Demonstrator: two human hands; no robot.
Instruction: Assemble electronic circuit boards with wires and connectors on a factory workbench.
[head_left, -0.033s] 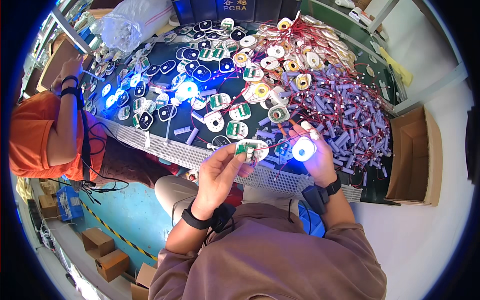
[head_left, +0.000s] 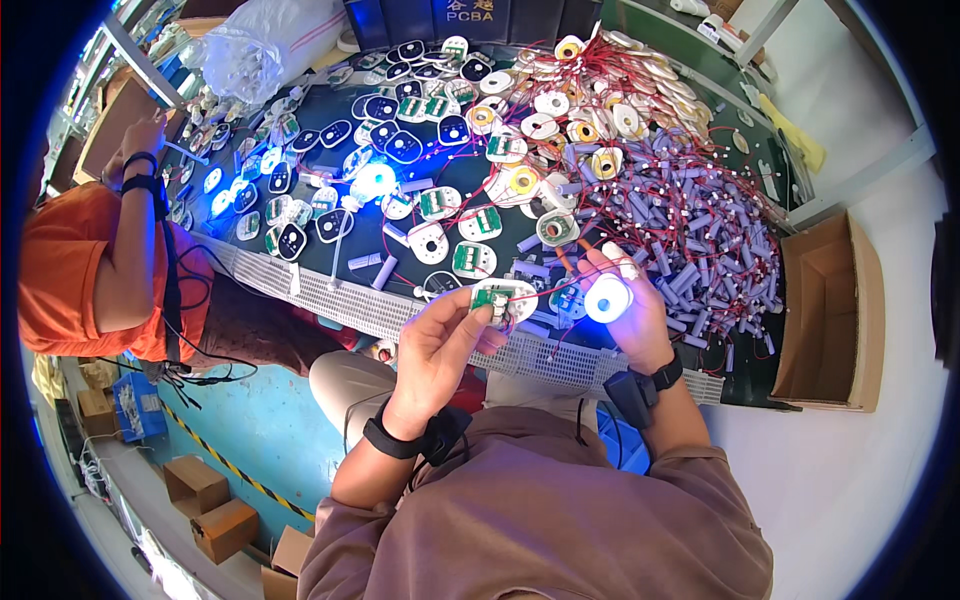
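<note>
My left hand [head_left: 438, 352] pinches a white oval housing with a green circuit board [head_left: 503, 304] inside, just above the near edge of the table. A red wire runs from it toward my right. There my right hand [head_left: 645, 315] is curled around a white round lamp piece [head_left: 607, 298] that glows blue-white. Its fingers also reach a small white part [head_left: 618, 260] at their tips. An orange-handled tool [head_left: 563, 257] shows by those fingertips, partly hidden. Beyond my hands lie more white housings with green boards [head_left: 480, 223], some wired.
Purple cylindrical batteries [head_left: 690, 255] with red wires heap up at the right, beside an open cardboard box [head_left: 832, 315]. White ring-shaped parts [head_left: 640, 85] pile behind. A black bin [head_left: 475, 25] stands at the back. At the left, a co-worker in an orange shirt [head_left: 70, 270] works.
</note>
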